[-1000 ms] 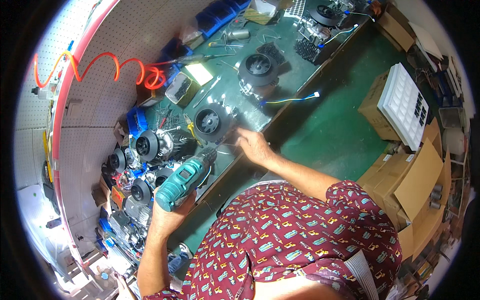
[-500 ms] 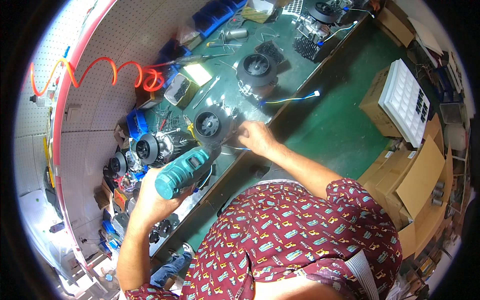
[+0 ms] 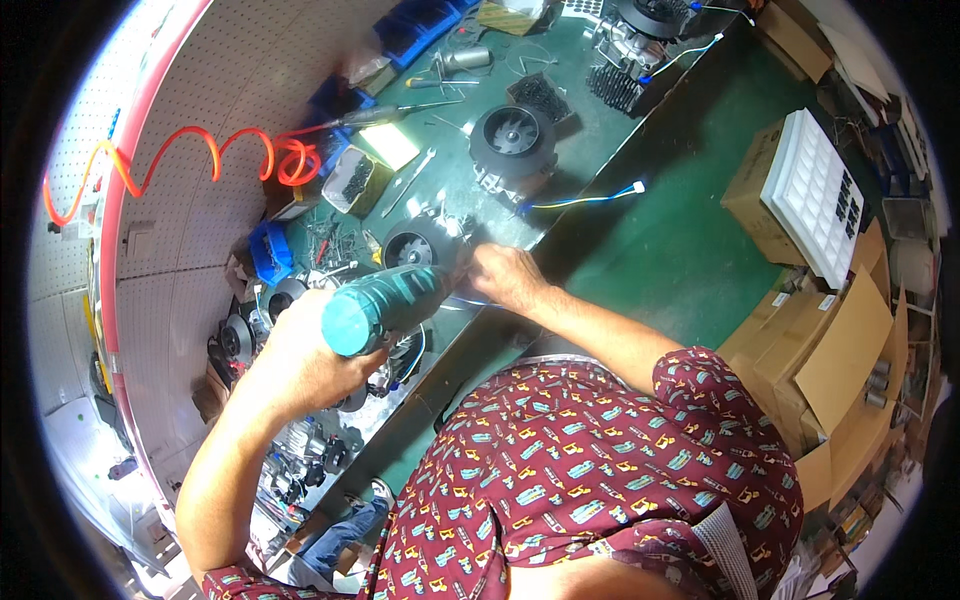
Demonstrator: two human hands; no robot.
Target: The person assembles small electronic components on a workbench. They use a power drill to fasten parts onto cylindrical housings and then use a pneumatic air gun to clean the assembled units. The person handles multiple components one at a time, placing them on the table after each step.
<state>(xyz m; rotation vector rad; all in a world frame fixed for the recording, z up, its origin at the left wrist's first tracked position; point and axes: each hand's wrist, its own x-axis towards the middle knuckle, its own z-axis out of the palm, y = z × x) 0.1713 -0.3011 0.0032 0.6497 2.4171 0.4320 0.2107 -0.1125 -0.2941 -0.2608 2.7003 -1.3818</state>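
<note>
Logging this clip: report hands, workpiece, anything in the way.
Left hand gripping teal drill; right hand beside black fan unit, grip unclear. Drill hides part of that unit from camera.

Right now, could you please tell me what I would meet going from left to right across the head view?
Pink-red pole, left hand, teal drill, right hand, white cable plug, white compartmented tray.

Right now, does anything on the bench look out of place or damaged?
No damage stands out. Slightly out of place: the wire lead by the blower unit beyond the right hand juts past the bench edge, leaving its white connector off the benchtop.
</note>
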